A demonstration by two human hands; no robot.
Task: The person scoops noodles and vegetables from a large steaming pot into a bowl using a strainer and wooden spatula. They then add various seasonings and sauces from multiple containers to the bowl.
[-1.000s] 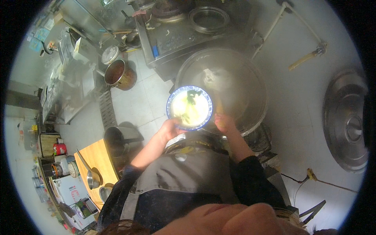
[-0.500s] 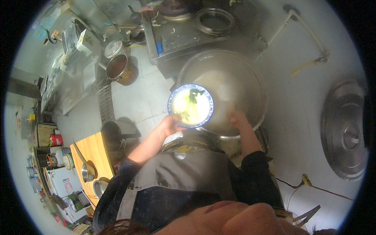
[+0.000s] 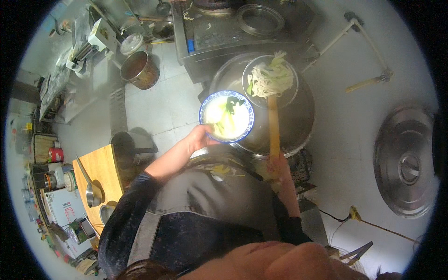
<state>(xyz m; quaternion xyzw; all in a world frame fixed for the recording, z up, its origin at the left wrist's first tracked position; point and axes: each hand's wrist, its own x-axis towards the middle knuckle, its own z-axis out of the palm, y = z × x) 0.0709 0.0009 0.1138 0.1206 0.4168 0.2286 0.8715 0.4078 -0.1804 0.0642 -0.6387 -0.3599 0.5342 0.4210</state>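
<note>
My left hand point(image 3: 200, 138) grips the near left rim of a blue-and-white patterned bowl point(image 3: 227, 116). Pale liquid and some leafy greens point(image 3: 230, 106) show inside it. The fingers of my right hand point(image 3: 277, 166) are wrapped round the wooden handle of a strainer point(image 3: 274, 126). Its round head, piled with wide pale noodles point(image 3: 267, 82) and green pieces, is over the far part of a large steaming metal pot point(image 3: 304, 126). The bowl is level with the pot's left rim, to the left of the strainer's handle.
A steel stove counter point(image 3: 217, 44) lies beyond the pot. Farther left, a tall metal pot point(image 3: 140, 70) stands on the tiled floor. A wooden board point(image 3: 108, 163) bearing a ladle point(image 3: 94, 193) is at lower left. A large round lid point(image 3: 406, 163) leans against the right wall.
The strainer with noodles has come up out of the steam into view. My right hand has drawn back toward me, while my left hand keeps hold of the bowl.
</note>
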